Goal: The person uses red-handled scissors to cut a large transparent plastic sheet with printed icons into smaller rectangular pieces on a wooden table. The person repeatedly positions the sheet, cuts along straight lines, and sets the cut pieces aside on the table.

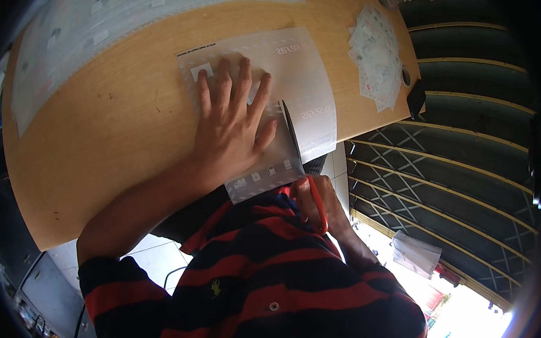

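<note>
My left hand (pixel 232 125) lies flat with fingers spread on a translucent printed sheet (pixel 306 77), pressing it to the wooden table (pixel 118 127). My right hand (pixel 320 200) grips red-handled scissors (pixel 297 150) at the table's near edge. Their dark blades point up into the sheet, just right of my left thumb, along a cut line. The sheet's lower corner overhangs the table edge above my striped shirt.
A stack of small printed slips (pixel 377 55) lies at the table's right end. A large pale sheet (pixel 95 31) covers the far left of the table. A dark metal folding grille (pixel 462 136) stands to the right. A white packet (pixel 416 253) lies on the floor below.
</note>
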Demonstrator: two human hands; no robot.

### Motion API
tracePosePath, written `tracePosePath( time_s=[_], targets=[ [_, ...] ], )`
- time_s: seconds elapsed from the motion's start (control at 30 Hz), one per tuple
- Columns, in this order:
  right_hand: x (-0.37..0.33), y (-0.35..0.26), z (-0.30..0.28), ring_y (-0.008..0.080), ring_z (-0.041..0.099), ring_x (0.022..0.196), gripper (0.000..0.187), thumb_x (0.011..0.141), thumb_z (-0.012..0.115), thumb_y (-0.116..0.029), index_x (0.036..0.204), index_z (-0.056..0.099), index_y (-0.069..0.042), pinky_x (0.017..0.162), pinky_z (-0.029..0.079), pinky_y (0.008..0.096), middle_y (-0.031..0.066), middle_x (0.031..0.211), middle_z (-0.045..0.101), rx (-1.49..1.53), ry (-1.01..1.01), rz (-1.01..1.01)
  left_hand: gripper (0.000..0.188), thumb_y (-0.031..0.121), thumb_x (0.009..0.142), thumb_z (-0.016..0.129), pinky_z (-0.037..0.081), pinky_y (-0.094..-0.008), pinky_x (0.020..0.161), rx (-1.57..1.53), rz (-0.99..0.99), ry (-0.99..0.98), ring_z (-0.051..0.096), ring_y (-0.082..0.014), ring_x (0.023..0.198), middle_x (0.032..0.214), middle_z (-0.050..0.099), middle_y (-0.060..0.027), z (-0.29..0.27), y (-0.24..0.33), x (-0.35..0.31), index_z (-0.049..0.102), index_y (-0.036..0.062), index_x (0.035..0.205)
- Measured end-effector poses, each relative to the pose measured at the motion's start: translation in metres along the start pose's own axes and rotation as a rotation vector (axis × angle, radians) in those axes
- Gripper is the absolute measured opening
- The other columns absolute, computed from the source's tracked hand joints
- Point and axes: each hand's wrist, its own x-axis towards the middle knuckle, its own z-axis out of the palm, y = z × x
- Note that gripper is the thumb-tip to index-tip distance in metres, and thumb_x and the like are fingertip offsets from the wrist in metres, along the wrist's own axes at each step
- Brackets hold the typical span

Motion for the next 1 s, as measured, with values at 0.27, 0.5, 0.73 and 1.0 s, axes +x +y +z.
tracePosePath(
  time_s=[0.27, 0.5, 0.73, 1.0],
  targets=[
    [0.000, -0.003, -0.002, 0.0294, 0.063, 0.054, 0.070, 0.101, 0.039, -0.057, 0.070, 0.059, 0.002, 0.056, 0.049, 0.0416, 0.0131, 0.055, 0.056, -0.015, -0.042, 0.141, 0.063, 0.044, 0.092, 0.052, 0.021, -0.0676, 0.110, 0.022, 0.002, -0.007, 0.029, -0.0475, 0.136, 0.147, 0.033, -0.0260, 0.001, 0.001, 0.000, 0.046, 0.0048, 0.141],
    [0.004, -0.013, -0.008, 0.0172, 0.056, 0.041, 0.071, 0.102, 0.035, -0.055, 0.069, 0.058, 0.004, 0.043, 0.045, 0.0315, 0.0081, 0.046, 0.051, 0.076, -0.048, 0.076, 0.065, 0.046, 0.093, 0.052, 0.020, -0.0667, 0.111, 0.019, 0.005, -0.004, 0.028, -0.0479, 0.137, 0.148, 0.032, -0.0264, 0.004, 0.001, -0.001, 0.044, 0.0041, 0.142],
    [0.004, -0.010, -0.012, 0.0137, 0.052, 0.039, 0.073, 0.102, 0.034, -0.058, 0.074, 0.058, 0.005, 0.041, 0.043, 0.0256, 0.0066, 0.048, 0.050, 0.108, -0.086, 0.103, 0.067, 0.044, 0.094, 0.052, 0.020, -0.0676, 0.110, -0.035, -0.019, -0.056, 0.024, -0.0490, 0.140, 0.153, 0.027, -0.0257, 0.002, 0.002, -0.002, 0.039, 0.0065, 0.148],
    [0.013, -0.011, -0.016, 0.0211, 0.056, 0.042, 0.082, 0.100, 0.028, -0.064, 0.067, 0.059, 0.004, 0.052, 0.049, 0.0329, 0.0082, 0.044, 0.050, 0.103, -0.072, 0.091, 0.068, 0.047, 0.095, 0.050, 0.018, -0.0674, 0.111, -0.069, -0.008, -0.081, 0.021, -0.0492, 0.142, 0.154, 0.026, -0.0266, 0.000, 0.004, -0.003, 0.038, 0.0064, 0.149]
  ],
)
